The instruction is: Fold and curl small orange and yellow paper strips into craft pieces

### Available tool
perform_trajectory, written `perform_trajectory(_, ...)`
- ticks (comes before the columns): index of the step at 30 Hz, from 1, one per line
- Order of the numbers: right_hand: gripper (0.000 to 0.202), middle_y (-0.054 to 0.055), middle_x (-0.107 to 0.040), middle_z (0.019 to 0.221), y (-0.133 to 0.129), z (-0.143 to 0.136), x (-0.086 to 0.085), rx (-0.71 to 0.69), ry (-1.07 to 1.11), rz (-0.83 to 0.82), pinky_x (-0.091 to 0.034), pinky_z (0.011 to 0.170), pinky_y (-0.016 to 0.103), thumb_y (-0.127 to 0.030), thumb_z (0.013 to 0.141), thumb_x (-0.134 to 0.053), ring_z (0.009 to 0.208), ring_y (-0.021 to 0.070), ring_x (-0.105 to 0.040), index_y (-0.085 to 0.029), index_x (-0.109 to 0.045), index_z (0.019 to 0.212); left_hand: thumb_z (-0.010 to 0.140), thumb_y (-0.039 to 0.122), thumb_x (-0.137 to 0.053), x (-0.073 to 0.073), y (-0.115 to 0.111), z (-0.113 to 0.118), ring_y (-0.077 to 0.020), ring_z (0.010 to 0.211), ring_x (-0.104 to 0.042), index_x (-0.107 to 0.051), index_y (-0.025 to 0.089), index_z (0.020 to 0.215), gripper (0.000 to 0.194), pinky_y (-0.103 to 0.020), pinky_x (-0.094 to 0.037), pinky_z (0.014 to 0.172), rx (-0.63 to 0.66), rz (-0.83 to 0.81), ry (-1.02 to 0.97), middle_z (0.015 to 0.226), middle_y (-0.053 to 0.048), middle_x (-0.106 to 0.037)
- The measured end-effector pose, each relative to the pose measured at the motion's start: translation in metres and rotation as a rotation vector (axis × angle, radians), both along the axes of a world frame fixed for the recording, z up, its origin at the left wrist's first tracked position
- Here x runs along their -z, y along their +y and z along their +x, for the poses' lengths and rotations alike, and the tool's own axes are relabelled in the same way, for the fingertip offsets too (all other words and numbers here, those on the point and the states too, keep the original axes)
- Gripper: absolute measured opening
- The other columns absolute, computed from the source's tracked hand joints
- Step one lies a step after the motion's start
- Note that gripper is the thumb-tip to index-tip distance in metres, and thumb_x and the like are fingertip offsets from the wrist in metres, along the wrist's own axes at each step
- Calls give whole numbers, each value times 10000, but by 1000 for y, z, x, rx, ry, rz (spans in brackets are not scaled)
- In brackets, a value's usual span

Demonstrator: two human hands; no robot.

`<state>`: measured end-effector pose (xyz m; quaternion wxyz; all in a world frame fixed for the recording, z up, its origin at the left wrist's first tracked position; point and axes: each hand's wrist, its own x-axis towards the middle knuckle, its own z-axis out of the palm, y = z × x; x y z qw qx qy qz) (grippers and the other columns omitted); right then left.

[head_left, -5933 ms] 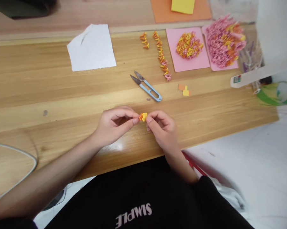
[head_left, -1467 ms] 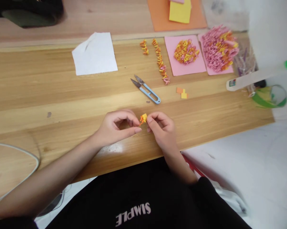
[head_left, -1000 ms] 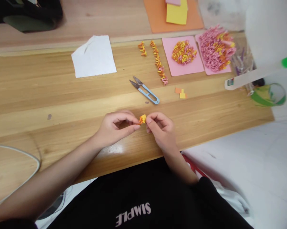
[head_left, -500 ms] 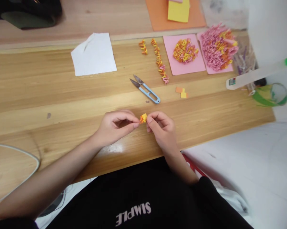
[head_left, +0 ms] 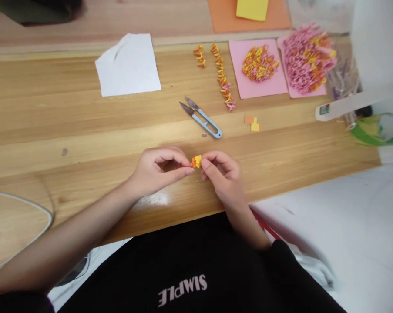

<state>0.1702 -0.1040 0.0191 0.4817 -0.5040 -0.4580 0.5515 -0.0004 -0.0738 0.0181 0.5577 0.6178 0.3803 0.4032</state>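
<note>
Between my two hands is a small orange and yellow piece (head_left: 196, 161), pinched at both sides above the wooden table (head_left: 85, 126). My left hand (head_left: 160, 169) grips its left side between thumb and finger. The thumb and fingers of my right hand (head_left: 221, 173) close on its right, yellow side. Beyond the hands lie blue-handled snips (head_left: 203, 119) with their blades apart. Small orange and yellow paper pieces (head_left: 255, 126) are to the right of the snips. Further back, a row of small folded pieces (head_left: 221, 74) runs beside a shorter row (head_left: 199, 56).
Pink sheets hold a smaller pile (head_left: 260, 64) and a larger pile (head_left: 305, 61) of tiny pieces. White paper (head_left: 131, 67) lies at the back left. A pale strip (head_left: 346, 104) and a green tape roll (head_left: 375, 129) are at the right. A cable (head_left: 26, 201) curves at left.
The view has shifted slightly, so the table items appear a little higher and most sit further right. Both hands keep their hold on the small piece.
</note>
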Motion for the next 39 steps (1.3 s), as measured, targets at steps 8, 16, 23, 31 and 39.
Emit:
perform_trajectory(8, 71, -26, -610, 665, -1, 1, -4, -66, -27, 15, -496, 601, 264, -249, 831, -616, 607, 110, -572, -212, -616, 770, 716, 283, -803, -1, 1, 0, -106, 599, -617, -678, 158, 670, 183, -206, -511, 541, 16, -22, -20, 681, -26, -684)
perform_trajectory(16, 71, -25, -623, 678, -2, 1, -2, -76, -17, 62, -475, 579, 244, -212, 831, -614, 593, 98, -560, -201, -618, 762, 681, 290, -832, 0, 2, 0, -94, 576, -588, -648, 143, 634, 240, -192, -488, 523, 33, 7, -15, 650, -20, -659)
perform_trajectory(23, 81, -37, -593, 644, -1, 1, -2, -47, -2, 76, -457, 547, 230, -182, 827, -608, 550, 86, -527, -204, -610, 749, 677, 208, -824, 3, 2, -2, -99, 633, -613, -691, 144, 742, 161, -189, -522, 571, 56, 47, -66, 707, -26, -675)
perform_trajectory(31, 80, -33, -588, 632, -1, 1, -2, -34, -33, 49, -475, 557, 249, -241, 831, -613, 553, 96, -530, -206, -603, 759, 739, 109, -741, 2, 1, -1, -96, 653, -642, -723, 160, 782, 69, -179, -527, 581, 52, 76, -76, 748, -27, -706)
perform_trajectory(39, 81, -45, -571, 625, -1, 0, -1, -28, 21, 75, -467, 552, 226, -176, 825, -610, 537, 78, -509, -203, -610, 749, 754, 117, -730, 3, 1, -2, -104, 659, -651, -738, 172, 785, 64, -190, -532, 584, 39, 78, -74, 758, -30, -720)
